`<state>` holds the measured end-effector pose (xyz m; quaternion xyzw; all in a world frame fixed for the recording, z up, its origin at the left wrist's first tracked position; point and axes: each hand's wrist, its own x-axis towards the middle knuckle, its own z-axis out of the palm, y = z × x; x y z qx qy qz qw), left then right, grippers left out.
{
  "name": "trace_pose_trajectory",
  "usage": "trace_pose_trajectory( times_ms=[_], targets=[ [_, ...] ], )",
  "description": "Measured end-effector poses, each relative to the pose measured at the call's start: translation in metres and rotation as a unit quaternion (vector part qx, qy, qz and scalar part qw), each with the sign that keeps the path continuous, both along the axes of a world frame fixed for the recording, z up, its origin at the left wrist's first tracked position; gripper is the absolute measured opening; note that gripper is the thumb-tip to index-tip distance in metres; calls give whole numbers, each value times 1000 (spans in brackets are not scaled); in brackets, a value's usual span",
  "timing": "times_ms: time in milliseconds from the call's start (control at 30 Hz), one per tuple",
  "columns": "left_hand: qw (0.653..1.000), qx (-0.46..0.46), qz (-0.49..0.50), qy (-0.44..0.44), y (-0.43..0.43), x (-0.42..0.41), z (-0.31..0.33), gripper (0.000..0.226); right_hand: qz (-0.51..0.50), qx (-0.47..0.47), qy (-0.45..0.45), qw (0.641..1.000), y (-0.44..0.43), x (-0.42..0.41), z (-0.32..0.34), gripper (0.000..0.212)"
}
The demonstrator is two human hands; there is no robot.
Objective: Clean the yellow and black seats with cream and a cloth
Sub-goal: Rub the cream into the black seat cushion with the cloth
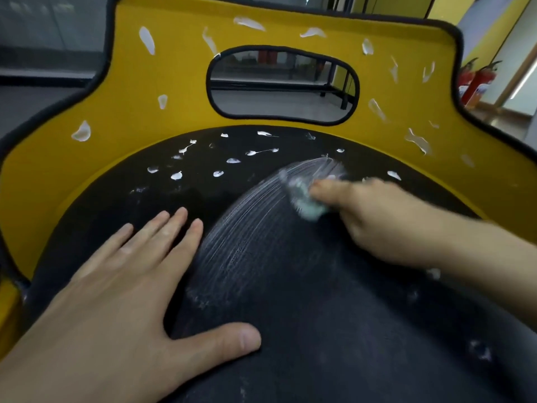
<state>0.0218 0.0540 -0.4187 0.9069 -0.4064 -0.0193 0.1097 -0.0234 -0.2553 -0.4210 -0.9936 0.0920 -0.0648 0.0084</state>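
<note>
A seat fills the view: a black cushion (319,301) below and a yellow backrest (174,82) with a black-edged oval opening (283,85). White dabs of cream (146,39) dot the backrest and the cushion's far part. A fan of smeared cream streaks (247,228) runs across the cushion's middle. My right hand (374,219) grips a small pale cloth (308,202) against the cushion at the top of the streaks; both are blurred. My left hand (130,286) rests flat on the cushion's left side, fingers straight and spread.
Through the opening and past the backrest I see a grey floor and dark metal frames. Red fire extinguishers (476,80) stand at the right beside a yellow wall.
</note>
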Motion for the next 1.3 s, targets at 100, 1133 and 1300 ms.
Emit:
trace_pose_trajectory(
  times_ms=[100, 1133, 1300],
  targets=[
    [1000, 26, -6, -16, -1, 5, -5, 111, 123, -4, 77, 989, 32, -27, -22, 70],
    [985, 141, -66, 71, -102, -5, 42, 118, 52, 67, 29, 996, 38, -119, 24, 66],
    [987, 106, -95, 78, -114, -7, 33, 114, -47, 11, 62, 997, -15, -71, 32, 67]
  ],
)
